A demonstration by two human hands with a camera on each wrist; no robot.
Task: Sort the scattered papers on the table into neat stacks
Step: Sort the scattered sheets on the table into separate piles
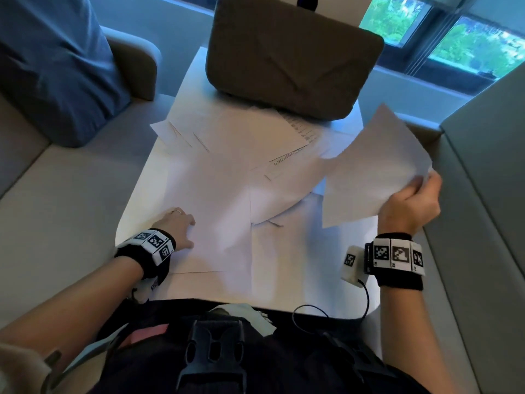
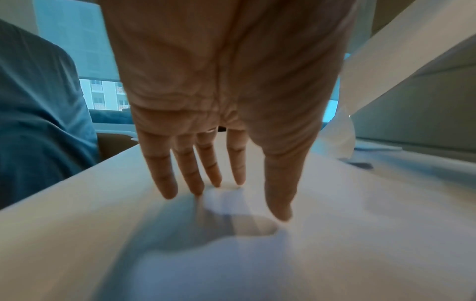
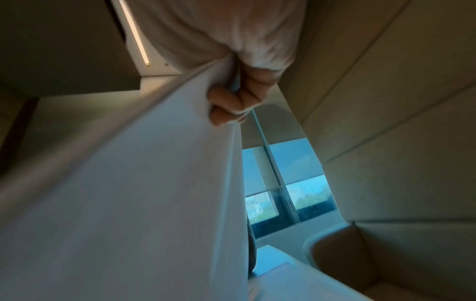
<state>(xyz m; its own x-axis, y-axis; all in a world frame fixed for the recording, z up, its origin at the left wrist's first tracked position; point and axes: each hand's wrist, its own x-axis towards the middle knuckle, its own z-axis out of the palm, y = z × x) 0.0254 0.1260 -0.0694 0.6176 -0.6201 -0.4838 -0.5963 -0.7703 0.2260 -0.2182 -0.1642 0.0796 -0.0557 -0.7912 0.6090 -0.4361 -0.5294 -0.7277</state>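
White papers lie scattered and overlapping across the white table. My right hand is raised at the table's right side and pinches the edge of a few white sheets that fan out to the left in the air. In the right wrist view the fingers curl round those sheets. My left hand rests near the table's left front edge with straight fingers touching a flat sheet.
A brown cushion stands at the far end of the table, over some papers. Another person's blue sleeve leans in at the far left. Beige sofa seats flank both sides, with a padded wall on the right.
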